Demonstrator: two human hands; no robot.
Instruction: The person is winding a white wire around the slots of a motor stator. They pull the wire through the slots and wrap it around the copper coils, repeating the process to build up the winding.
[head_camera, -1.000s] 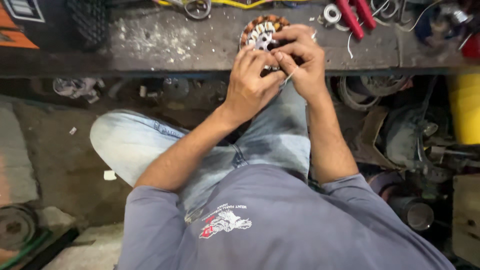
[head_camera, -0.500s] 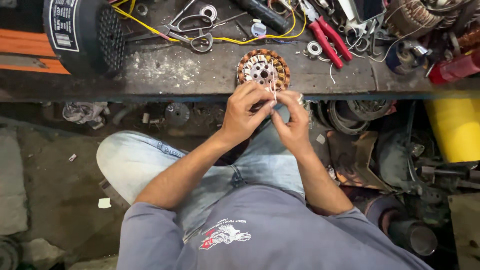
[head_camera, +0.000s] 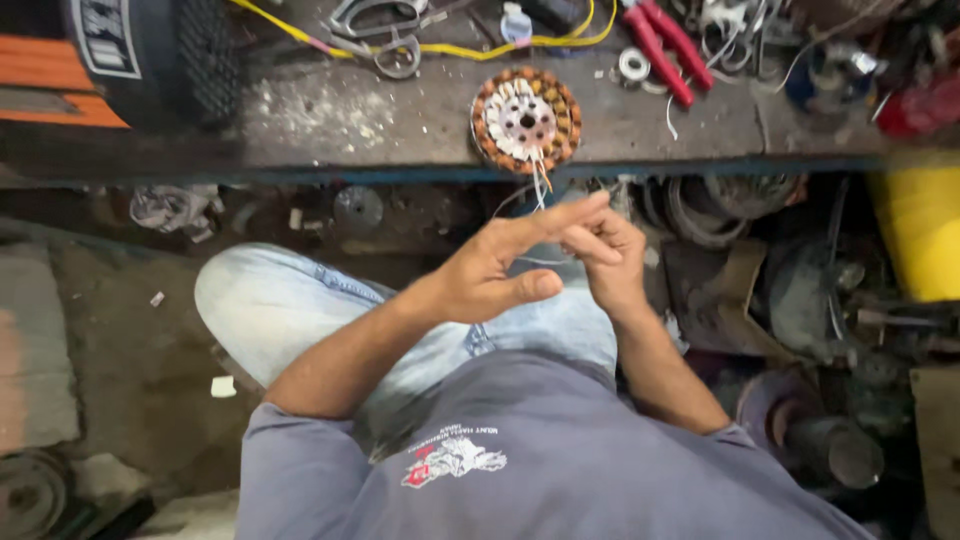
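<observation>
Right now the left hand (head_camera: 490, 280) is mostly open. Its fingers (head_camera: 560, 217) are stretched out flat and point up toward the bench, and the thumb sticks out to the side. A thin pale wire (head_camera: 537, 262) runs by these fingers, but it is too thin to tell if they pinch it.

Just beside it, touching its fingertips, is the right hand (head_camera: 607, 262). Its fingers (head_camera: 592, 243) are curled in. They seem to pinch the same thin wire, though the wire is hard to see there.

Just above both hands, a few thin wires (head_camera: 540, 180) hang down from a round motor coil (head_camera: 527, 119). The coil lies flat on the workbench (head_camera: 380, 120), near its front edge. It is a ring of copper-brown bundles around a white middle with a hole. Being round, it has no long side; its flat face looks up, and its loose wire ends point down toward the fingers.

Farther up from the fingers, on the bench, lie grey scissors (head_camera: 385, 35), a yellow cable (head_camera: 470, 45) and red-handled pliers (head_camera: 662, 42). Off to the left is a dark machine (head_camera: 150, 55), cut off by the picture's edge. To the right of the hands is a yellow tub (head_camera: 920, 235), also cut off. Under the bench it is dark and crowded, and the things there are hard to make out.
</observation>
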